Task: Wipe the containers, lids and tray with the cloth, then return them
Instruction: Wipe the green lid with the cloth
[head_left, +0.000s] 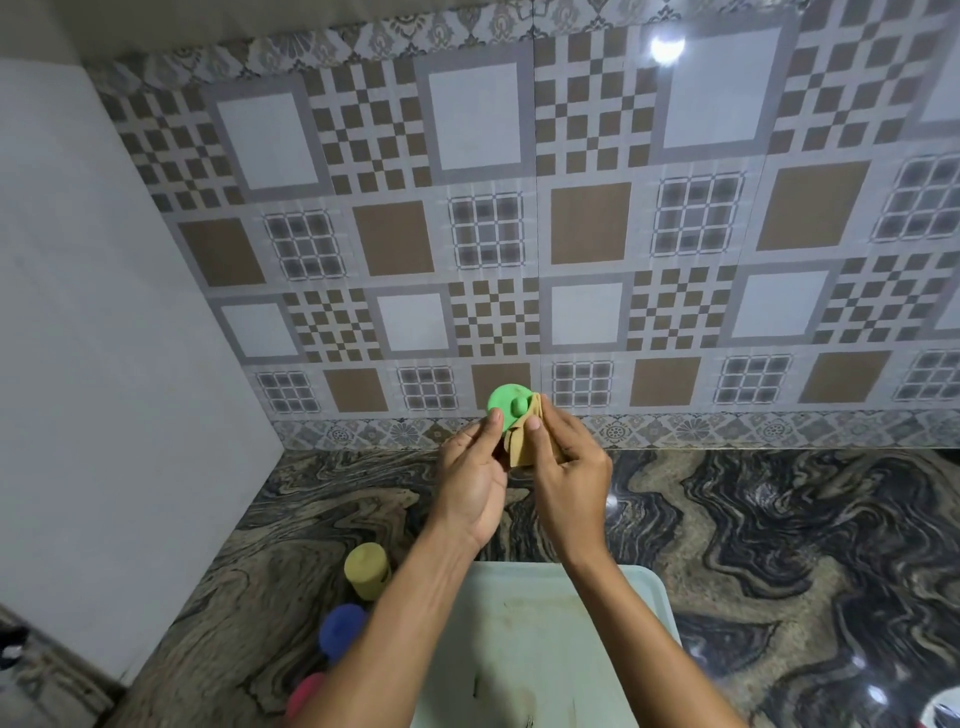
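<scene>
Above the table (779, 545): left hand (470, 483) grip pinches green lid (506, 402) at its edge; right hand (566, 478) grip pinches tan cloth (522, 449) against the lid. Below, tray (519, 649); yellow container (366, 569), blue container (340, 629), red container (306, 693) just beside it.

On the bench (779, 545), at its near edge: tray (519, 649). Left of the tray, in a row front to back: containers (340, 629). Above the bench, between left hand (470, 480) and right hand (569, 475): lid (506, 402), cloth (522, 449) touching its right side.

Green lid (506, 402), seemingly tan cloth (522, 449)
</scene>
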